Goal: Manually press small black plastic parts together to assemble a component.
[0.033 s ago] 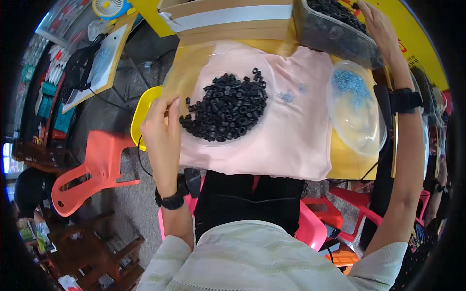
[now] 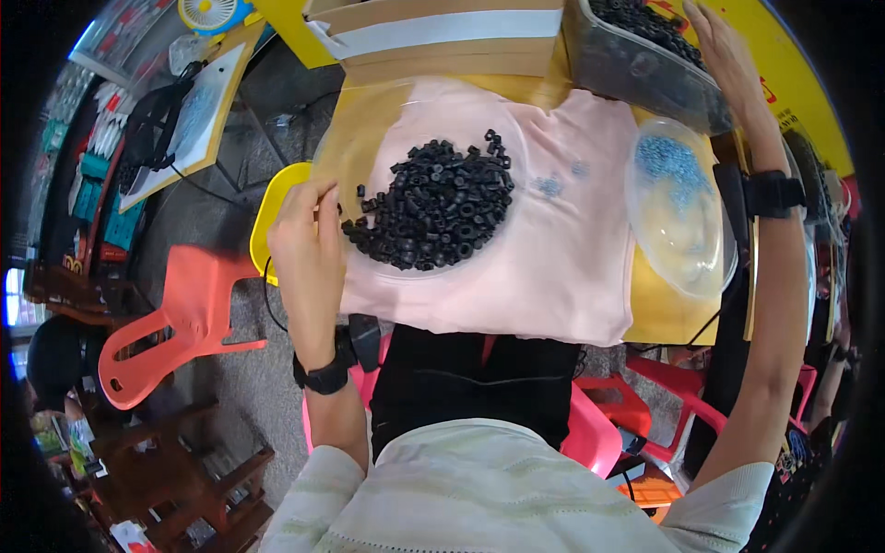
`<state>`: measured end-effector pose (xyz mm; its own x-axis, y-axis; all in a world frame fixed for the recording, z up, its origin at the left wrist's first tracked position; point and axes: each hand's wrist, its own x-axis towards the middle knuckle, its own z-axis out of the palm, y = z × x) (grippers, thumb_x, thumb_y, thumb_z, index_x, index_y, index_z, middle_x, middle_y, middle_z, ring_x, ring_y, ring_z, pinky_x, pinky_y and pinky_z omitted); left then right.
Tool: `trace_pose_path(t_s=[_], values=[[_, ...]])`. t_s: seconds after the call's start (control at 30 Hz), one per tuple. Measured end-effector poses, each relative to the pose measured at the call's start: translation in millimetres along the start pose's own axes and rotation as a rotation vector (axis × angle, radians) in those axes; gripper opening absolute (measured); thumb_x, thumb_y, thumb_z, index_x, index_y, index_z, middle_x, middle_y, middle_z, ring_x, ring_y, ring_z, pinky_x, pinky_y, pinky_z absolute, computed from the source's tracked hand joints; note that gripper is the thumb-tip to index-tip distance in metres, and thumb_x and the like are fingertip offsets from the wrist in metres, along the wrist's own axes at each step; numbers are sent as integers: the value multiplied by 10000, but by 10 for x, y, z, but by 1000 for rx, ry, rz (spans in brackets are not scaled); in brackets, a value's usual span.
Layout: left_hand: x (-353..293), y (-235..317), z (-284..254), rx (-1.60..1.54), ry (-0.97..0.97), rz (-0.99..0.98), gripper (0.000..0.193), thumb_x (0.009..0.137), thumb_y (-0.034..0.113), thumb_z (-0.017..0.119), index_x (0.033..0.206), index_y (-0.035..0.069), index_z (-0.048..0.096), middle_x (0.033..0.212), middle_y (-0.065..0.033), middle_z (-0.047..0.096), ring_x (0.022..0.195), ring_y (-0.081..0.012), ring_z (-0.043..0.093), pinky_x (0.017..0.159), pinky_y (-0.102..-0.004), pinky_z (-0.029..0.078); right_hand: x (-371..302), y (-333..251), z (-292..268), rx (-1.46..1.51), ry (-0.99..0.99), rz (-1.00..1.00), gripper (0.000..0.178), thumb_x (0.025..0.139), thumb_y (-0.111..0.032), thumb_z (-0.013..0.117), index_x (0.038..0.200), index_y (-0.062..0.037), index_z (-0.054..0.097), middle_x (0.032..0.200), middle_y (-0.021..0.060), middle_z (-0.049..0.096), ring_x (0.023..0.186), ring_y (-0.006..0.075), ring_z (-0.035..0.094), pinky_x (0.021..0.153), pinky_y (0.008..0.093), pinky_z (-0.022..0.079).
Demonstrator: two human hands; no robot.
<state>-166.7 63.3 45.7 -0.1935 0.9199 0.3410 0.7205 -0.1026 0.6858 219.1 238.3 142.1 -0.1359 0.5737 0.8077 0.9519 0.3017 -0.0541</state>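
Black pieces (image 2: 433, 207) already lie heaped in the clear dish (image 2: 527, 175) right of the left grip (image 2: 306, 226); more remain in the bin (image 2: 641, 78) beside the right grip (image 2: 730, 69). I cannot tell whether either is closed.

Beads (image 2: 433, 207): solid black. Plate (image 2: 369, 129): clear, colourless. Cloth (image 2: 581, 276): plain pale pink. Oval dish (image 2: 673, 244): clear; bits (image 2: 673, 161) inside light blue. Tub (image 2: 636, 88): translucent grey, black contents. Carton (image 2: 452, 63): brown, white band. Tabletop (image 2: 678, 318): yellow. Basin (image 2: 264, 226): bright yellow. Chair (image 2: 198, 295): coral. Shirt (image 2: 498, 488): off-white, faint green stripes. Trousers (image 2: 470, 364): black. Wristbands (image 2: 774, 192): black. Fan (image 2: 207, 11): yellow-white, blue base.
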Motion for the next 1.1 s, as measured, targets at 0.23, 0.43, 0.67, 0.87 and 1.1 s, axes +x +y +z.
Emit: trace_pose_path(t_s=[0.23, 0.43, 0.67, 0.87, 1.1], values=[[64, -253, 124, 508, -76, 362, 260, 860, 24, 572, 1107, -6, 648, 1109, -157, 653, 1101, -312, 568, 895, -378, 456, -580, -632, -232, 445, -481, 78, 200, 794, -103, 705, 982, -41, 676, 834, 132, 664, 723, 264, 645, 655, 341, 498], [80, -255, 201, 266, -223, 294, 270, 812, -58, 541, 1061, -30, 642, 1049, -180, 635, 1007, -356, 583, 865, -397, 456, -1345, -1100, -272, 558, -751, 137, 151, 807, -28, 648, 949, 22, 649, 896, 188, 655, 822, 364, 644, 732, 417, 513], [13, -166, 137, 119, -277, 175, 225, 797, -57, 597, 1014, -24, 647, 946, -179, 624, 883, -362, 608, 790, -392, 476, -1544, -1144, -152, 509, -739, 139, 140, 832, -60, 626, 964, -11, 622, 970, 153, 629, 857, 379, 622, 749, 445, 498], [-39, -49, 99, 2, -272, 130, 177, 811, -31, 629, 986, -22, 656, 914, -163, 629, 776, -304, 627, 685, -354, 493, -1597, -1195, -105, 449, -704, 151, 125, 828, -92, 642, 934, -35, 609, 952, 144, 616, 852, 374, 623, 731, 454, 503], [-69, 123, 182, -78, -216, 193, 169, 818, 17, 659, 985, -10, 670, 879, -142, 629, 763, -275, 622, 681, -344, 488, -1602, -1235, -142, 477, -677, 103, 132, 829, -94, 645, 928, -18, 604, 951, 151, 616, 860, 366, 625, 745, 451, 504]])
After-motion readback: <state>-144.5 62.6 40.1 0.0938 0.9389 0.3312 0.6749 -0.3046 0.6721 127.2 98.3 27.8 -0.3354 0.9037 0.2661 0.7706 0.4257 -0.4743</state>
